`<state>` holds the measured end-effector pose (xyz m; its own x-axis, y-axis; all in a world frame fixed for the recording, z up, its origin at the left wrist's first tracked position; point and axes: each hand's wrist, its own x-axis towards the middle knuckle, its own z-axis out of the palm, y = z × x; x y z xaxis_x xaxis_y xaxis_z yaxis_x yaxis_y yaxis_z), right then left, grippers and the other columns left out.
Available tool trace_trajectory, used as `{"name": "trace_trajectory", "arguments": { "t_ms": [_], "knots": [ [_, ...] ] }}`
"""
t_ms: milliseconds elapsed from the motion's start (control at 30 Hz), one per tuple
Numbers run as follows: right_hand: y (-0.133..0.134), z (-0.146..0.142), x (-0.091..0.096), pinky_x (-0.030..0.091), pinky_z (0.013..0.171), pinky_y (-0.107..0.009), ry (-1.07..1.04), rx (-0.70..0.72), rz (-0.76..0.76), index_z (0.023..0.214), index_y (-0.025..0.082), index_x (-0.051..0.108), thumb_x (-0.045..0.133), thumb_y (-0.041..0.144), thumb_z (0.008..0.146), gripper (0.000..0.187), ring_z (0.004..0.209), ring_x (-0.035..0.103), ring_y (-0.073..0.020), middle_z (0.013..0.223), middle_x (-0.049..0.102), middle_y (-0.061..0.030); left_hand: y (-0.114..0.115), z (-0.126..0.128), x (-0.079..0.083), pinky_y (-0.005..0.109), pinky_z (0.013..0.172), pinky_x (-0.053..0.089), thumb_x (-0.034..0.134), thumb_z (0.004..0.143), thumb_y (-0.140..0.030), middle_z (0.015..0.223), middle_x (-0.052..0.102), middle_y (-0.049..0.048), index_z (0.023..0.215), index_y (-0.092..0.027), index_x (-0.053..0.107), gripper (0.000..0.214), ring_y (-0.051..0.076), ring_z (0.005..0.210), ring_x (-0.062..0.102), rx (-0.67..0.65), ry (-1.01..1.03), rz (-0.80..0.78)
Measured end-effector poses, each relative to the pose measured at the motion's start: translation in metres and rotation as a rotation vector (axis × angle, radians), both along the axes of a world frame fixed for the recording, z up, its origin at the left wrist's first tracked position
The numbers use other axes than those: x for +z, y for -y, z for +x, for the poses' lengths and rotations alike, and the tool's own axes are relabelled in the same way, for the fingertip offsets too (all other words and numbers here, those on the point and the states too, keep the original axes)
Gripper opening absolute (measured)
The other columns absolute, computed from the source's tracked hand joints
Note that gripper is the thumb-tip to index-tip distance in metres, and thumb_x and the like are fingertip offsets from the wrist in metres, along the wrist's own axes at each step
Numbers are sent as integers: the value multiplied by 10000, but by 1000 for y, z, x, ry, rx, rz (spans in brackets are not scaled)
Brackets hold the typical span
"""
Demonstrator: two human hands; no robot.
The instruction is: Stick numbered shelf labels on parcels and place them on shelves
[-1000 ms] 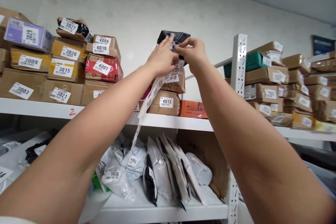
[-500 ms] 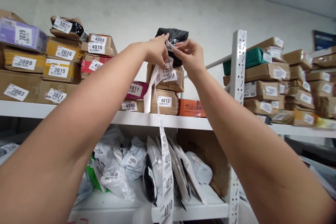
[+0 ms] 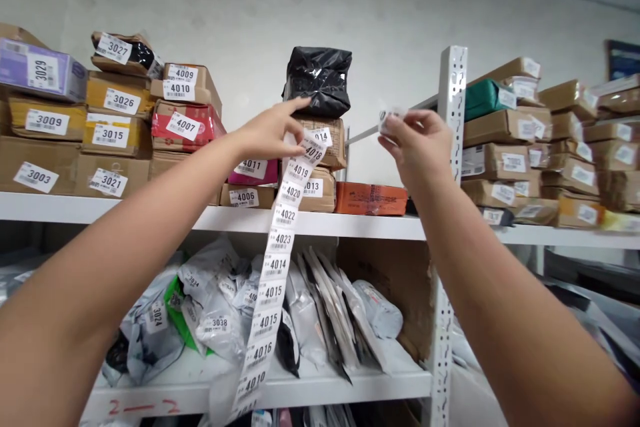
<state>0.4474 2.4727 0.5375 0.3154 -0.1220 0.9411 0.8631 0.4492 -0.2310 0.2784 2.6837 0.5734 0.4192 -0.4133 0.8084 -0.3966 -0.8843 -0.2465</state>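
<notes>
My left hand point(image 3: 275, 130) pinches the top of a long strip of numbered barcode labels point(image 3: 277, 263), which hangs down past both shelves. Its index finger reaches to the lower edge of a black plastic-wrapped parcel point(image 3: 319, 77). That parcel sits on a brown box point(image 3: 333, 157) labelled with a number ending in 14, partly hidden by the strip. Off to the right, my right hand point(image 3: 417, 140) holds a single small label point(image 3: 389, 119) between thumb and fingers, apart from the strip and the parcel.
An upper white shelf point(image 3: 370, 227) carries stacked labelled boxes, including an orange box point(image 3: 371, 199). Below lie grey and white mailing bags point(image 3: 220, 327). A perforated white post point(image 3: 453, 100) stands right of my right hand, with more stacked boxes point(image 3: 515, 127) beyond.
My hands were together in front of the black parcel. My right hand has moved right with one label separated from the strip. My left hand has shifted slightly left and lower, and the strip hangs slanted.
</notes>
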Motion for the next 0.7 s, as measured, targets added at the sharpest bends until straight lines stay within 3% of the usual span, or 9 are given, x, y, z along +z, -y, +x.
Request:
{"name": "trace_trajectory", "arguments": {
  "t_ms": [100,200,300,367,467,567,700],
  "knots": [
    [12,-1,-58,563,663,-371,-28,-92,31,749,254,546,831,314,585,335,716,653,-199,740,625,14,7,-17,-57,410,1003,449,682,743,-304,1155,641,86,747,-159,640,151,244,1108,589,-55,45,-187],
    [17,-12,-113,566,612,-350,-51,-193,22,748,276,570,845,301,566,331,682,638,-198,716,612,25,15,-25,-122,330,798,532,638,810,-325,870,696,53,817,-161,654,165,182,820,650,-178,-1,-514],
    [16,-18,-151,575,604,-336,-98,-176,-42,776,289,575,833,308,596,315,722,649,-197,762,622,21,26,-29,-184,270,707,530,654,817,-335,837,705,42,863,-173,665,168,164,764,650,-292,-131,-769],
    [14,-16,-168,580,610,-336,-132,-130,-72,790,286,577,833,311,598,321,728,656,-196,785,636,17,33,-30,-217,251,700,526,665,814,-336,841,708,38,867,-175,669,169,158,769,650,-308,-176,-892],
    [12,-8,-184,582,601,-339,-194,-69,-99,807,281,579,840,310,585,344,711,657,-195,783,639,19,40,-27,-251,253,698,539,668,812,-355,856,713,42,895,-170,666,203,160,769,658,-322,-203,-1071],
    [16,-5,-200,585,625,-337,-252,-16,-114,810,287,581,845,288,576,353,721,658,-191,784,634,25,41,-17,-272,281,741,558,667,810,-367,936,719,66,976,-167,646,260,181,835,676,-360,-240,-1184],
    [32,-13,-246,588,744,-355,-317,87,-87,858,325,619,811,280,625,305,871,666,-200,918,649,6,44,-6,-307,310,850,547,684,795,-333,1084,694,90,1104,-174,590,360,204,967,669,-392,-319,-1253]
  ]
}}
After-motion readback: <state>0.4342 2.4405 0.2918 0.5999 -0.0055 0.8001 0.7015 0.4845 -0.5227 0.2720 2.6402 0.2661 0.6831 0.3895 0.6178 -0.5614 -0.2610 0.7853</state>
